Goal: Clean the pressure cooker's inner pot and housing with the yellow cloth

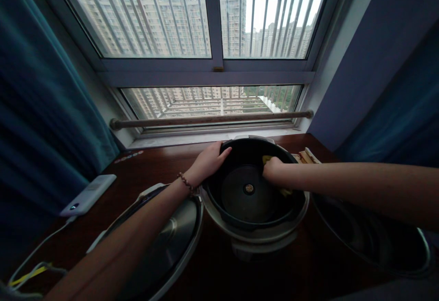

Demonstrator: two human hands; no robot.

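Observation:
An electric cooker's body [236,230] stands on the table, its dark inside bare down to a round heating plate [236,196] with a small sensor at the middle. My left hand [211,161] grips the rim at the left, thumb over the inner edge and the other fingers partly hidden outside. Inside the cooker, my right hand [274,171] is closed on a yellow cloth [266,159] against the right inner wall. More of the cloth shows below the wrist. Left of the cooker lies its lid [181,223], metal underside up, partly behind my left forearm.
A dark inner pot [373,241] is at the right, under my right forearm. A white device [89,196] with a cable lies at the left of the wooden table [164,159]. Behind are a rail [212,120] and a barred window; blue curtains hang on both sides.

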